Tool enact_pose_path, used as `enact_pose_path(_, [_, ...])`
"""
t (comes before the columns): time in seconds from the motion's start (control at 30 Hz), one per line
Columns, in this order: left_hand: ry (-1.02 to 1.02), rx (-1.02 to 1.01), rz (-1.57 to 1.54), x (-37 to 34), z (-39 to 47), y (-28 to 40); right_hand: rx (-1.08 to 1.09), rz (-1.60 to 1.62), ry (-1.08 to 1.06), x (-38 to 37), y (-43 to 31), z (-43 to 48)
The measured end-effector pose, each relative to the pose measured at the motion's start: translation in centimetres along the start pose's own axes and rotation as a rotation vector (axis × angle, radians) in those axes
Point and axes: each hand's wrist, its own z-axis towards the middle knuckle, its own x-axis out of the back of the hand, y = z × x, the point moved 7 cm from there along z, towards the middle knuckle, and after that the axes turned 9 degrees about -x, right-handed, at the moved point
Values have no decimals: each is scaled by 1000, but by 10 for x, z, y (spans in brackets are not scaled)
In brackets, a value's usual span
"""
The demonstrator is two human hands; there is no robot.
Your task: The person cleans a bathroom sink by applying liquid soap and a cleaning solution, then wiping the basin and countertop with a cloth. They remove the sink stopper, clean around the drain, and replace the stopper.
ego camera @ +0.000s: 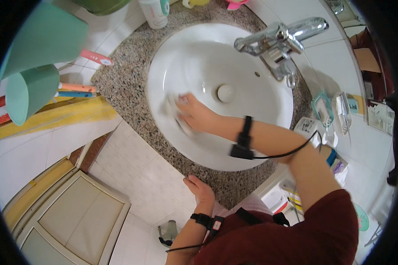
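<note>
My right hand (197, 114) presses a whitish cloth or pad (177, 112) against the inner left wall of the white ceramic washbasin (268, 119); motion blur hides exactly what it is. The round white drain plug (226, 93) lies to the right of that hand. My left hand (200, 190) is beside the near edge of the speckled granite countertop (132, 109), fingers loosely extended, holding nothing. A chrome faucet (278, 36) rises at the basin's upper right, its spout over the bowl.
A white tube (154, 13) stands at the counter's back left. Green cups (33, 92) and toothbrushes (78, 87) hang at the left above a yellow towel (59, 116). Soap holders (322, 107) are on the right wall. A black cable (285, 154) runs along my right arm.
</note>
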Motion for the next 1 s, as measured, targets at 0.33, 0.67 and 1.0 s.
enact_pose_path(0.33, [-21,-49,-39,0,0,2,-397,40,213,-11,22,26])
enact_pose_path(0.67, [5,-44,-28,-2,1,-8,-591,328,1093,30,113,97])
enact_pose_path(1.0, [-24,-147,-78,-2,5,-2,-246,-725,-562,-5,82,-68])
